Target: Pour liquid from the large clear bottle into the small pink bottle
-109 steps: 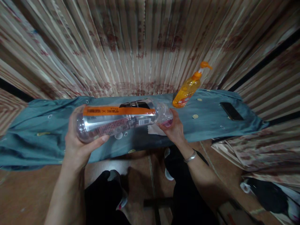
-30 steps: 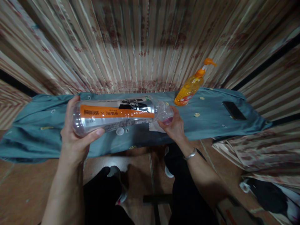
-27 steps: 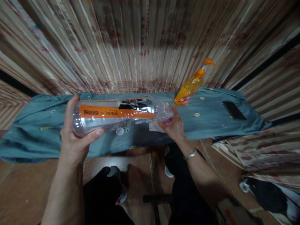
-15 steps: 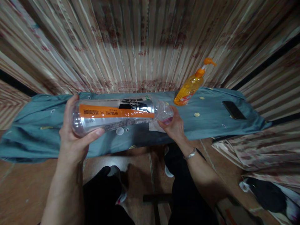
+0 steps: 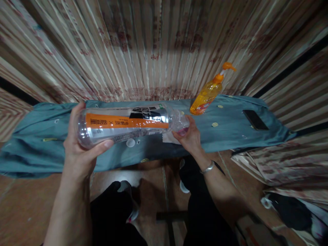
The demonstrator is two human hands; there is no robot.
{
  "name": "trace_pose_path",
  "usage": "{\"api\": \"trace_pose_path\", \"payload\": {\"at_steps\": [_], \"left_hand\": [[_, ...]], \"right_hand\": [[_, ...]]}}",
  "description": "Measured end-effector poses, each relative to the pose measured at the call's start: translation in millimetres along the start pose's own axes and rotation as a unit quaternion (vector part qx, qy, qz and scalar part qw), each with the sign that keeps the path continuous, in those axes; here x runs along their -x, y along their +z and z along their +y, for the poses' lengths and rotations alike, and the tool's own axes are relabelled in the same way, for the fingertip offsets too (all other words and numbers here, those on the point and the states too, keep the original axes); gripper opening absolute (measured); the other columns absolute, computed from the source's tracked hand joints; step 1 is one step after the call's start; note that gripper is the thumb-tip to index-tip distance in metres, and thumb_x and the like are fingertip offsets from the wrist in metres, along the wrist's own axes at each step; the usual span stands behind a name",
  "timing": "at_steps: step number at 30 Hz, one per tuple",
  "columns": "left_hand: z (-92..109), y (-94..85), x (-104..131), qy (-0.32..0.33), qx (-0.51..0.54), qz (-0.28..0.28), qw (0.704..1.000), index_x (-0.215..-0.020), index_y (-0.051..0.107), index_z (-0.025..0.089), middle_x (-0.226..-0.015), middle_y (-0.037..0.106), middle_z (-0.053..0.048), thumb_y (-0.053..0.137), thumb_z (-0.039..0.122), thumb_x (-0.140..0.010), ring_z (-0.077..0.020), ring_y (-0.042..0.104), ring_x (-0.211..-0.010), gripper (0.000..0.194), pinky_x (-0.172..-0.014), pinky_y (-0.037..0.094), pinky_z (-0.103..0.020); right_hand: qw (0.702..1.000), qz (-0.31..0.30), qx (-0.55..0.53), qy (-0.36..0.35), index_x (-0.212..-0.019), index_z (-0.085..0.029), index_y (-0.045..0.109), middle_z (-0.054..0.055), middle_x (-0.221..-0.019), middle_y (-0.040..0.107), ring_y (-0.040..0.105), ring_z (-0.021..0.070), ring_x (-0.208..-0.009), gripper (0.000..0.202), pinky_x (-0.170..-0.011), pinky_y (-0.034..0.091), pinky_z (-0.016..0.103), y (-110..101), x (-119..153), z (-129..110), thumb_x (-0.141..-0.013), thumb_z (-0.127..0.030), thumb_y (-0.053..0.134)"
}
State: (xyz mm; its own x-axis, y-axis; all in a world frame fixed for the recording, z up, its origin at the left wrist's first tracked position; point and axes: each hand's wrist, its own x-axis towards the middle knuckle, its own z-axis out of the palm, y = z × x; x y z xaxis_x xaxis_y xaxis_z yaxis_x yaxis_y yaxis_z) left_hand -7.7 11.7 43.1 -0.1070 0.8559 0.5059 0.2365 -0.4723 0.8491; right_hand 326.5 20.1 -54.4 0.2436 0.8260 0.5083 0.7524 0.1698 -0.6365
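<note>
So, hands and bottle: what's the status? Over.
Left hand round base of labelled bottle, nearly level. Right hand holds clear vessel at neck end. Pump bottle stands beyond, touching neither.

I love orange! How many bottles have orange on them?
2: the labelled bottle held sideways by the left hand, and the pump bottle standing on the cloth.

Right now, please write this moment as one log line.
left hand: holds labelled bottle by base; right hand: holds clear piece at neck end; pump bottle: standing on cloth
</note>
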Motion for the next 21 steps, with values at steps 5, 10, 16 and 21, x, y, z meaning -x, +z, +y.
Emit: {"api": "trace_pose_path", "payload": {"at_steps": [5, 10, 16, 21], "left_hand": [[-1.5, -1.2, -0.9, 0.01, -0.002, -0.005, 1.0, -0.146, 0.053, 0.039, -0.145, 0.058, -0.005, 0.096, 0.053, -0.046, -0.0402, 0.052, -0.137, 0.11, -0.122, 0.027, -0.07], [-4.7, -1.9, -1.6, 0.027, -0.009, -0.01, 1.0, -0.147, 0.051, 0.039, -0.143, 0.058, -0.004, 0.096, 0.055, -0.046, -0.0384, 0.053, -0.136, 0.112, -0.122, 0.028, -0.068], [-2.4, -0.9, -1.9, 0.02, -0.006, -0.01, 1.0, -0.147, 0.052, 0.039, -0.139, 0.06, -0.005, 0.096, 0.055, -0.046, -0.0386, 0.055, -0.134, 0.111, -0.12, 0.029, -0.07], [-3.5, -2.2, -1.6, 0.029, -0.015, -0.015, 0.999, -0.148, 0.05, 0.039, -0.14, 0.06, -0.006, 0.095, 0.056, -0.047, -0.0402, 0.055, -0.134, 0.112, -0.118, 0.031, -0.073]], "right_hand": [[1.0, -0.011, -0.003, 0.005, -0.142, -0.015, 0.043, 0.021, -0.14, 0.063, 0.063, 0.0356, -0.129, 0.086, -0.108, 0.053, 0.055, -1.4, -0.1, -1.1, -0.069, -0.041, 0.082], [1.0, -0.006, -0.007, 0.001, -0.14, -0.016, 0.044, 0.02, -0.139, 0.064, 0.064, 0.0358, -0.128, 0.086, -0.106, 0.054, 0.055, -1.3, -0.8, -0.7, -0.068, -0.042, 0.083], [1.0, -0.006, -0.003, -0.003, -0.142, -0.016, 0.043, 0.02, -0.138, 0.064, 0.064, 0.0362, -0.127, 0.086, -0.105, 0.054, 0.054, -0.7, -0.1, -0.6, -0.069, -0.039, 0.082], [1.0, 0.001, -0.003, -0.004, -0.141, -0.016, 0.044, 0.021, -0.138, 0.064, 0.065, 0.0363, -0.125, 0.086, -0.103, 0.056, 0.055, -0.5, 0.1, -1.2, -0.068, -0.039, 0.083]]}}
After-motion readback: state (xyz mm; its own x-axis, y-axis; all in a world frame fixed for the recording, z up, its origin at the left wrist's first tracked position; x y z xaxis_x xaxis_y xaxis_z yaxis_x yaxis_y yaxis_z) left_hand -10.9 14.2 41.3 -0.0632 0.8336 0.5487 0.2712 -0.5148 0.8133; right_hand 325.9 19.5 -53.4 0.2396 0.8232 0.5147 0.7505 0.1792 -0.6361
